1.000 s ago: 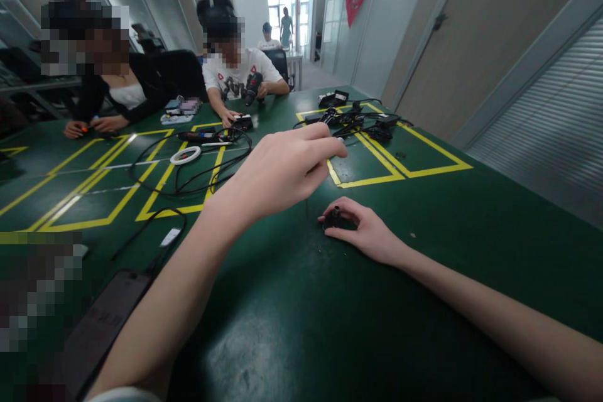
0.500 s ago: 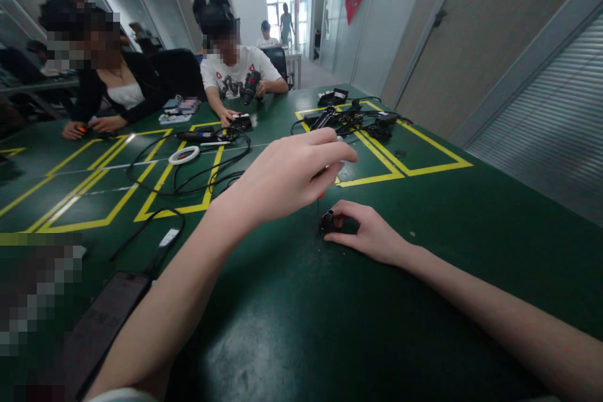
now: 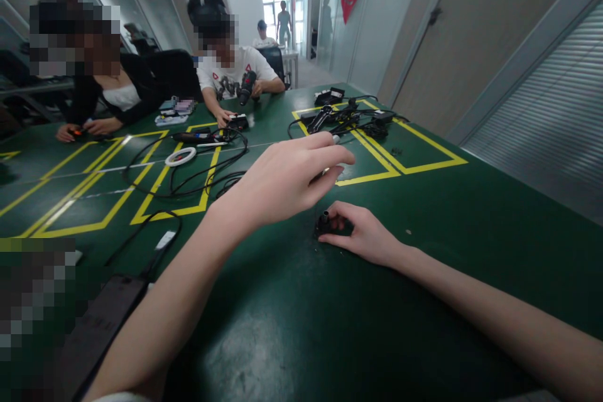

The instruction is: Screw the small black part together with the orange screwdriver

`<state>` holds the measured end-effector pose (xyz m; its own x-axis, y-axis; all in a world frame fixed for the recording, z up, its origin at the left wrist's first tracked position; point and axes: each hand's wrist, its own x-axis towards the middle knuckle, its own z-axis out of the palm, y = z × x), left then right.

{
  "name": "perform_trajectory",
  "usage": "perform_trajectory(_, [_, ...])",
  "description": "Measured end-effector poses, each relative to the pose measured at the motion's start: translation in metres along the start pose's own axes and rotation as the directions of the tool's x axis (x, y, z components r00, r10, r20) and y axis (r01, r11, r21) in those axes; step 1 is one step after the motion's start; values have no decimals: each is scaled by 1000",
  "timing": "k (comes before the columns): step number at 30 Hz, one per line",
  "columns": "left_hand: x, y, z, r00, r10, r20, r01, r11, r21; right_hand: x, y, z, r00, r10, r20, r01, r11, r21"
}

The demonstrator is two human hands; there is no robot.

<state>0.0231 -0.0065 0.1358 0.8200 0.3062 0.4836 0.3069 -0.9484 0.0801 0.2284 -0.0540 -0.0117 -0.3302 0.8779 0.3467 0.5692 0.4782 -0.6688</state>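
My left hand (image 3: 296, 173) is raised over the table at centre, its fingers curled round a slim screwdriver. Only the silvery end (image 3: 336, 139) of the screwdriver shows above the fingers; its lower part is hidden now. Lower and a little to the right, my right hand (image 3: 360, 229) rests on the green table (image 3: 301, 308). Its thumb and fingers close round a small black part (image 3: 323, 223) with a short round tube sticking up. The exact kind of this part is unclear. My left hand is above the black part, apart from it.
Behind my hands lies a heap of black cables and devices (image 3: 346, 118). A white ring (image 3: 180, 156) and looped black cable lie left, with a dark phone (image 3: 106, 320) nearer me. Across the table, one person (image 3: 235, 72) holds a power drill (image 3: 247, 86); another person (image 3: 117, 94) sits beside.
The view has shifted slightly. The screwdriver's orange piece and thin shaft, seen below my left hand before, are now out of sight. Both hands keep nearly the same pose.
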Motion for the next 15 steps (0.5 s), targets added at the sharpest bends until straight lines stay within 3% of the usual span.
perform_trajectory(11, [0, 0, 2, 1000, -25, -4, 25, 999, 36, 0, -3, -1, 1000, 7, 9, -7, 999, -37])
perform_trajectory(15, [1, -1, 6, 999, -6, -47, 3, 998, -56, 0, -3, -1, 1000, -2, 7, 2, 998, -68])
